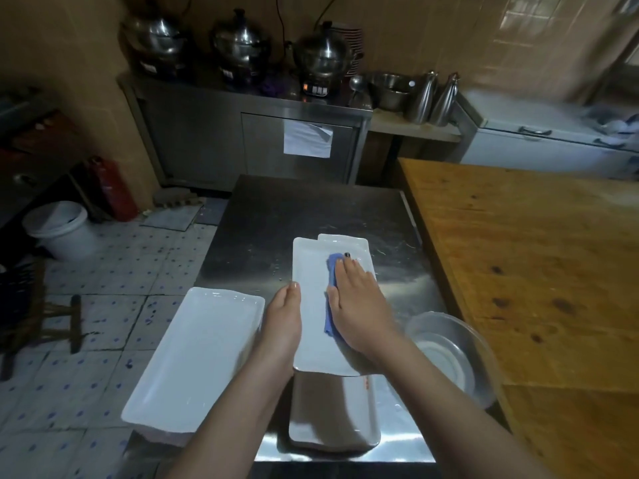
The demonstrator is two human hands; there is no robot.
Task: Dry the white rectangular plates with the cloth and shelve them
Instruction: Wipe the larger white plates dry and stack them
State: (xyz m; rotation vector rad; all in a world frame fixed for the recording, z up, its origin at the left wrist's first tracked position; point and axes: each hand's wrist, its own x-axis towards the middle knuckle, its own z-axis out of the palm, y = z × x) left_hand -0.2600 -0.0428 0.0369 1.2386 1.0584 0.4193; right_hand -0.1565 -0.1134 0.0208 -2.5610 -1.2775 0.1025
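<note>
A white rectangular plate (313,326) lies lengthwise in the middle of the frame on the steel bench (294,209). On its right half is a folded blue cloth (332,273). The right hand (359,305) lies flat on this cloth, its fingers (351,273) straight and close together, pressing down and gripping nothing. The left hand (281,326) stands on its edge against the left rim of the same plate. Its fingers (287,299) reach straight forward along the rim with the thumb touching it; whether any finger goes under the plate I cannot tell.

A second plate (349,240) shows from under the far end of the first one, shifted a little to the right. Just below the near end is a third plate (333,416), in shadow at the bottom centre. A fourth plate (193,357) lies at an angle in the lower left, at the left edge of the bench, just beside the left forearm.

In the lower right a metal bowl (484,371) stands on the bench, with something white inside. A wooden table (536,271) fills the right side. In the upper part, a steel cabinet (193,133) carries three lidded steel pots (238,43). At the left, a white bucket (57,226) and a red fire extinguisher (112,188) stand on the tiled floor (103,305).
</note>
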